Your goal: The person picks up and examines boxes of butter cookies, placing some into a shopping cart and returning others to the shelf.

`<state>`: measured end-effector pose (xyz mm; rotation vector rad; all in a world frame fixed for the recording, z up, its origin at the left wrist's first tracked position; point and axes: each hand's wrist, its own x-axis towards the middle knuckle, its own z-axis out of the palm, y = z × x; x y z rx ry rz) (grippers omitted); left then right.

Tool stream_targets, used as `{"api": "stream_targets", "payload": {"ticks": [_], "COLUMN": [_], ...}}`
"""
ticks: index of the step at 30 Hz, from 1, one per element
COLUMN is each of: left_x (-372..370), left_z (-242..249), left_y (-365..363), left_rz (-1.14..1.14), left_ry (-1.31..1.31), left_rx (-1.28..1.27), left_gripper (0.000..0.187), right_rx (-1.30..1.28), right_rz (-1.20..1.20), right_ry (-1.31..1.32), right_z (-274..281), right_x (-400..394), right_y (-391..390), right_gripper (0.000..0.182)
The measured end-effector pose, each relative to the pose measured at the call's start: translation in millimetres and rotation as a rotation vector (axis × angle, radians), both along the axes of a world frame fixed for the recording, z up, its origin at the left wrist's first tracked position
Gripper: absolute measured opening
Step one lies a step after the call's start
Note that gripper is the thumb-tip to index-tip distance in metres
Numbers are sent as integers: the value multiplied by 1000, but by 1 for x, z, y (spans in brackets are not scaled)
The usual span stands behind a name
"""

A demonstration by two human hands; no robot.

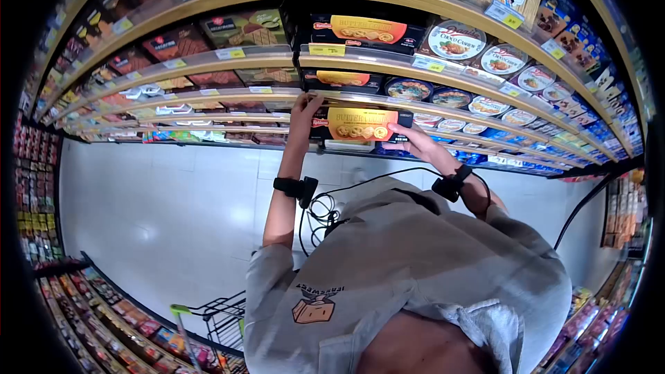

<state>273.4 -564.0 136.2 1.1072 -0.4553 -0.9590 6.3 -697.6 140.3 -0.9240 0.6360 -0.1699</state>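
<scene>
A dark box of butter cookies (pixel 357 125) with a yellow-orange front is held level, just in front of the shelves. My right hand (pixel 413 140) grips its right end, thumb on the printed front. At the upper left corner of the box, my left hand (pixel 307 107) has its fingers curled, close to a shelf edge; the fingertips are partly hidden. Matching cookie boxes (pixel 367 30) stand on the shelf above. Round tins of choco cashew cookies (pixel 456 40) are to their right.
Wooden-edged shelves (pixel 208 59) with price tags curve across the top, bearing green and dark red boxes at left. A wire shopping cart (pixel 218 315) stands behind on the pale floor (pixel 152 215). Black wrist straps (pixel 298 188) and a cable (pixel 374 179) hang at my arms.
</scene>
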Motion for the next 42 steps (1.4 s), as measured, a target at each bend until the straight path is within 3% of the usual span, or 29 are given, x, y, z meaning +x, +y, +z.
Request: {"api": "stream_targets", "payload": {"ticks": [3,5,6,7,8,10,13,15,19,21,23,27,28,37,42], "left_x": [15,23,20,19,10,9,19,33,52,57,54,54,56,49,62], "left_z": [3,-2,-3,-3,21,30,18,1,-30,-33,-36,-40,-43,-68,-89], "left_y": [-12,-18,-18,-16,-10,-8,-9,-14,-30,-39,-40,-61,-66,-82,-83], "left_rz": [33,13,-20,-10,-87,-215,-204,-174,-9,3,15,142,142,267,220], "left_ry": [19,150,123,112,164,258,413,443,355,344,317,373,304,354,147], "left_rx": [-42,145,184,192,257,317,254,286,272,273,276,217,205,-10,-13], "left_gripper": [27,37,53,53,59,69,59,59,49,46,45,40,26,41,46], "right_rx": [-90,-40,-49,-63,-54,-349,-436,-469,-470,-523,-243,-346,-386,-394,-527], "right_rz": [-65,-129,-133,-139,-134,-148,-145,-140,-106,-81,-185,-337,-372,-416,-429], "right_ry": [-37,-83,-93,-109,-124,-105,-29,-66,-121,-81,-118,-214,-158,-193,-175], "right_z": [6,7,7,7,-1,-23,-9,-30,-38,-33,-33,-39,-39,-31,-29], "right_x": [19,29,33,39,44,46,49,57,63,64,66,70,69,71,73], "right_y": [-5,-14,-18,-25,-36,-50,-47,-54,-57,-58,-55,-59,-60,-61,-64], "right_gripper": [54,46,45,45,45,67,79,85,101,94,88,78,72,65,58]}}
